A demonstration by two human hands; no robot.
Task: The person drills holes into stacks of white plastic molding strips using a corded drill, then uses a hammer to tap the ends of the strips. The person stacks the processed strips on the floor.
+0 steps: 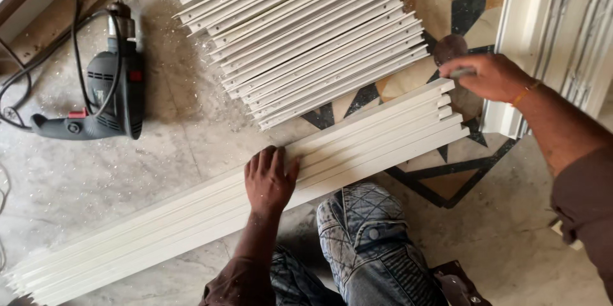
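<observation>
On a dusty marble floor (159, 153), a fanned stack of white slats (306, 31) fills twelve o'clock, more white profiles (549, 19) lean at two o'clock, and a row of long strips (211, 210) runs from eight o'clock up toward three. Your knee (367, 236) sits at six o'clock just below the strips. A corded drill (108, 92) lies at ten o'clock. Your left hand (269, 178) presses flat, fingers spread, on the strips; your right hand (482, 76), at the strips' far end, pinches a small grey tool (461, 73).
</observation>
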